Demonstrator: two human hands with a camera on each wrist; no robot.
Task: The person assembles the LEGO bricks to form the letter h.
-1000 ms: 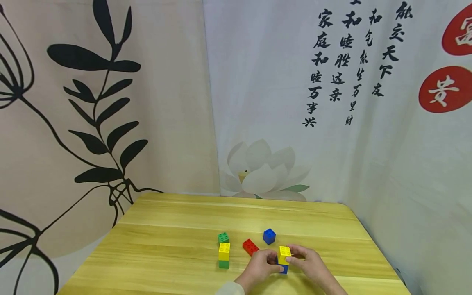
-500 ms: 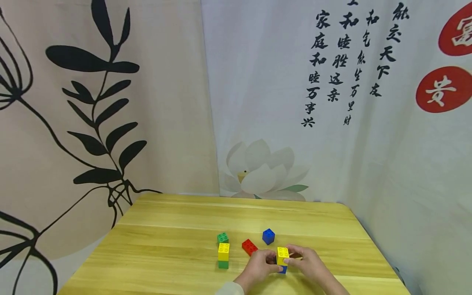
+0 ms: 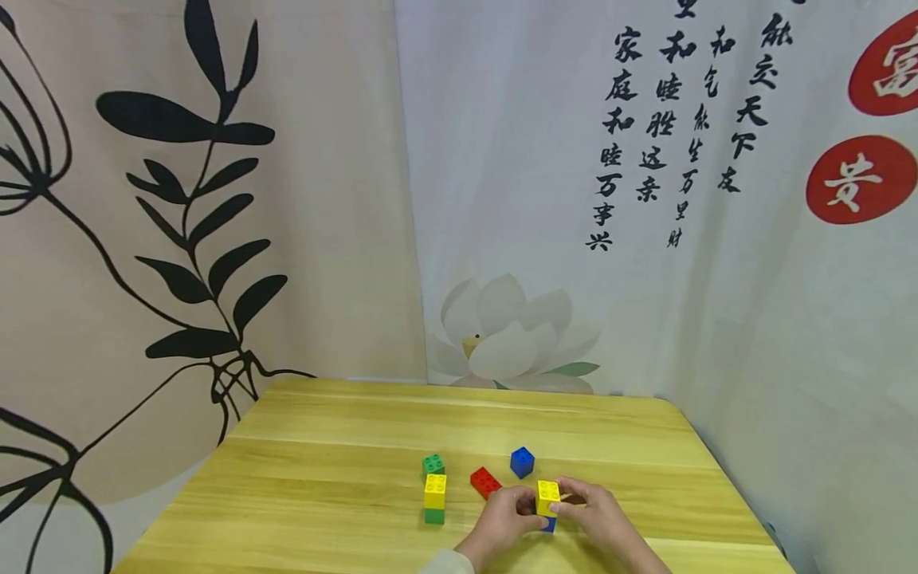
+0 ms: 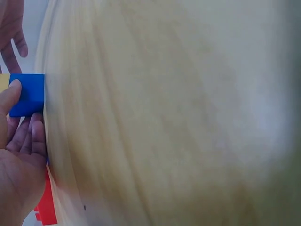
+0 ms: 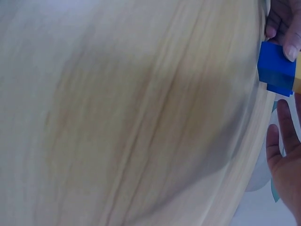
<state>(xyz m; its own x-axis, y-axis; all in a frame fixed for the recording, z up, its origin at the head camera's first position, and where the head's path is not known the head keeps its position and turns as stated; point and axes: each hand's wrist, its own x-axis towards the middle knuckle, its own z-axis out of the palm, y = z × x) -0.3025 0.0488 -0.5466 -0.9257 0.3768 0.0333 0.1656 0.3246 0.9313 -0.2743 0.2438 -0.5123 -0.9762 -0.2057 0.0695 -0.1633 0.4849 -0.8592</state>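
A yellow brick sits on top of a blue brick near the front of the table, between both hands. My left hand grips the blue brick from the left, its thumb across the near face; the left wrist view shows this thumb on the blue side. My right hand pinches the yellow brick from the right, thumb at its near corner and index finger behind. In the right wrist view the blue brick shows at the edge, with only a sliver of yellow.
On the wooden table a red brick lies just beyond my left hand, and another blue brick stands farther back. To the left, a yellow brick sits on a green brick, with another green brick behind.
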